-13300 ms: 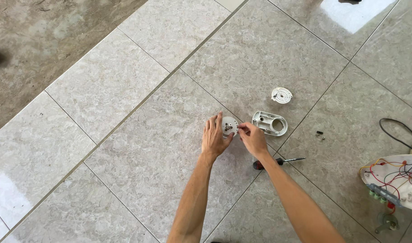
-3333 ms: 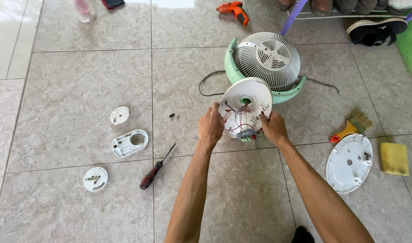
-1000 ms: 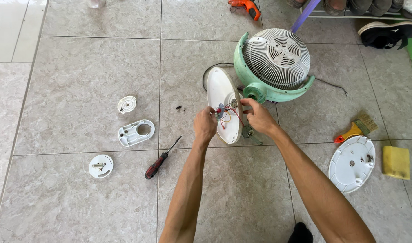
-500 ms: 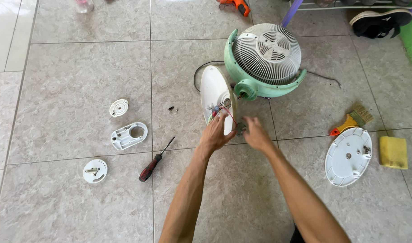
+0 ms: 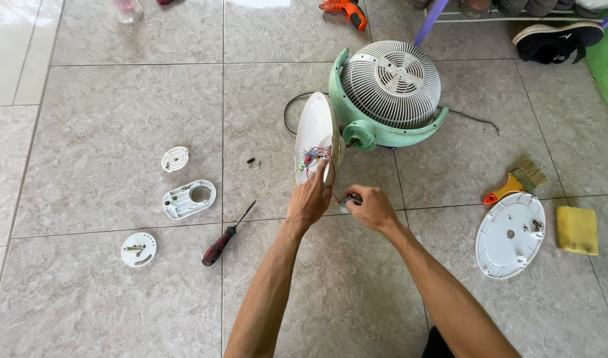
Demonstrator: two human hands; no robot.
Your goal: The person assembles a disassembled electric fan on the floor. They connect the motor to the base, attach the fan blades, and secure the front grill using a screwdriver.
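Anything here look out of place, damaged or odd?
Yes: the fan lies dismantled on the floor tiles. Its white base shell stands on edge with loose coloured wires spilling out, steadied by the left hand. The right hand grips a small round part. Another white cover and tiny screws lie scattered.

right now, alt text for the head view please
Seen from above, a person's left hand steadies an upright white oval panel with coloured wires, while the right hand grips a small round part beside it. A green fan and a screwdriver lie on the tiled floor.
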